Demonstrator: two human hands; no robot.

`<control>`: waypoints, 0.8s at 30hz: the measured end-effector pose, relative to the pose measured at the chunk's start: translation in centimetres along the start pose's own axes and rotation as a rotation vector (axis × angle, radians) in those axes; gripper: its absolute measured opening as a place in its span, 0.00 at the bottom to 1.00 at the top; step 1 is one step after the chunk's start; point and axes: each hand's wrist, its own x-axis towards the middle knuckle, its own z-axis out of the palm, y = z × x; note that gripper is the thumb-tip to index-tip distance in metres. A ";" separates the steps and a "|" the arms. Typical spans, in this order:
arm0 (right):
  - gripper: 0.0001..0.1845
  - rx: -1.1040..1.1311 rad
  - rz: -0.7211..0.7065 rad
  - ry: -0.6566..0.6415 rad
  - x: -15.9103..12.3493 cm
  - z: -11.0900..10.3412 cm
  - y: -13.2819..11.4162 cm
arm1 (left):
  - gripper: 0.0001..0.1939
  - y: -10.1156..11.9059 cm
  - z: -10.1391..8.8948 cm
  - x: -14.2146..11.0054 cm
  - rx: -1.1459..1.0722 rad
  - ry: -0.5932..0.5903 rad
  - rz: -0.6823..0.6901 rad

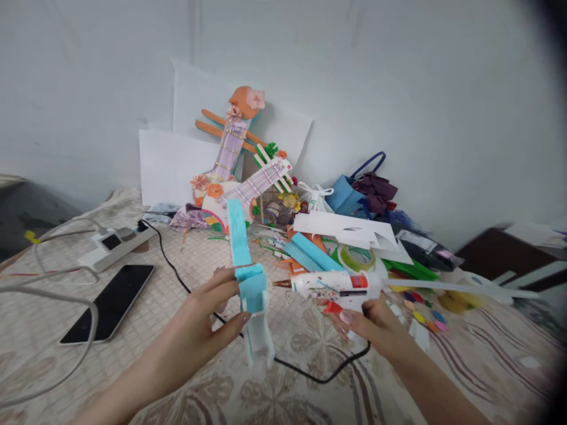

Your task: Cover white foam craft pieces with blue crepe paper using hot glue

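My left hand (201, 321) pinches a light-blue and white folded strip (253, 289) between thumb and fingers. Part of that piece rises as a blue band (238, 233); a white curved part hangs below my thumb. In my right hand (376, 327) is a white hot glue gun (328, 282), its fingers wrapped round the handle and trigger. The copper-coloured nozzle points left, close to the blue strip; whether they touch I cannot tell. A long translucent glue stick (447, 287) sticks out of the gun's rear. Its black cord (310, 376) loops below.
Two decorated instrument-shaped crafts (233, 144) lean against white boards (172, 168) at the back. At left lie a phone (110, 304) and a power strip (117, 251). Behind the gun are white card cutouts (345, 229), a tape roll (357, 257) and a blue bag (345, 198).
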 end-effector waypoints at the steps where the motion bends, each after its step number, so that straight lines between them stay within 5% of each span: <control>1: 0.18 -0.061 -0.033 0.005 0.0 0.0 -0.7 | 0.09 0.0 0.0 0.0 0.000 0.011 0.003; 10: 0.12 -0.370 -0.296 -0.015 0.6 -0.6 -3.5 | 0.09 -0.1 0.4 -0.3 0.007 0.013 -0.006; 24: 0.09 -0.481 -0.251 -0.112 0.5 -1.2 -3.5 | 0.09 -0.3 0.5 -0.3 0.010 -0.001 0.015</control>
